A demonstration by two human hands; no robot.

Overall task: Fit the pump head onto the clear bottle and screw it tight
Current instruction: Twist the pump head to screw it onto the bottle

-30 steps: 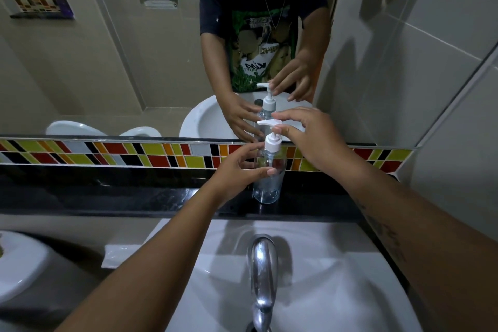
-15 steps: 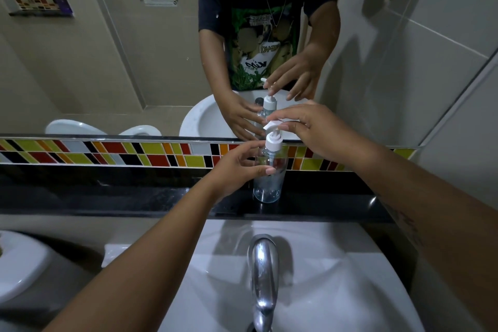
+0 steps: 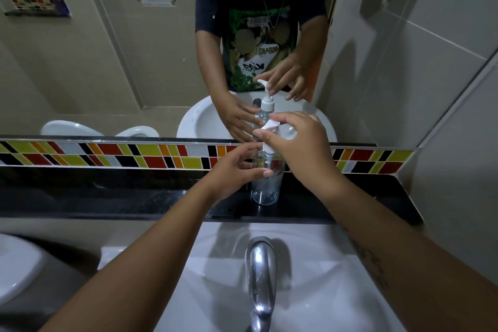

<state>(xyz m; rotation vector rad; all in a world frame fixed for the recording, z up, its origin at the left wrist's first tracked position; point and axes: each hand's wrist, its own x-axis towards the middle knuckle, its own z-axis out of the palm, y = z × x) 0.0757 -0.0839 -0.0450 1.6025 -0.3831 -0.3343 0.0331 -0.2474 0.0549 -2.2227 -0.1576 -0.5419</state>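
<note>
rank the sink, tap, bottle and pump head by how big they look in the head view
1. sink, largest, though nearest the camera
2. tap, also near, so it may be flattered against the bottle
3. bottle
4. pump head, smallest, partly hidden by the right hand

I see both forearms reaching toward twelve o'clock; my left hand curls loosely, my right hand pinches, fingers bent.

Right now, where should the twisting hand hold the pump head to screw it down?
Grip the ribbed white collar just above the clear bottle neck, from the right and above, where the right hand is. The collar is round and turns the thread; the spout juts sideways. The left hand steadies the upright bottle.
</note>
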